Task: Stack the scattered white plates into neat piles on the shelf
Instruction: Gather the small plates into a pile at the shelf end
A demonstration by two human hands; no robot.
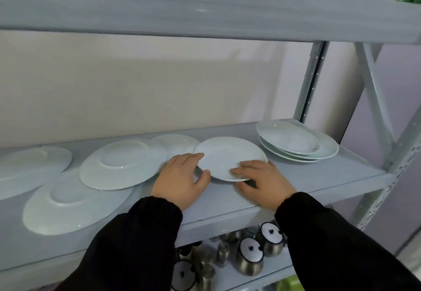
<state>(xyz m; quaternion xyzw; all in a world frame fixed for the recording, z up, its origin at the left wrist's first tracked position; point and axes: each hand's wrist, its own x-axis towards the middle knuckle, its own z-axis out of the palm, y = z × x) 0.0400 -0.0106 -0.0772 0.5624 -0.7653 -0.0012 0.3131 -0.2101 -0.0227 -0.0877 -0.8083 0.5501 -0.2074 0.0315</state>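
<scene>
A small white plate is held over the grey shelf by both hands. My left hand grips its left rim, thumb beneath and fingers on top. My right hand holds its near right rim, fingers on top. At the right stands a pile of three white plates. Two upside-down plates lie to the left, one overlapping another. A further plate lies behind, and one more sits at the far left.
An upper grey shelf hangs overhead. Metal uprights and a diagonal brace stand at the right. On the shelf below sit several steel pots with white lids. A pale wall closes the back.
</scene>
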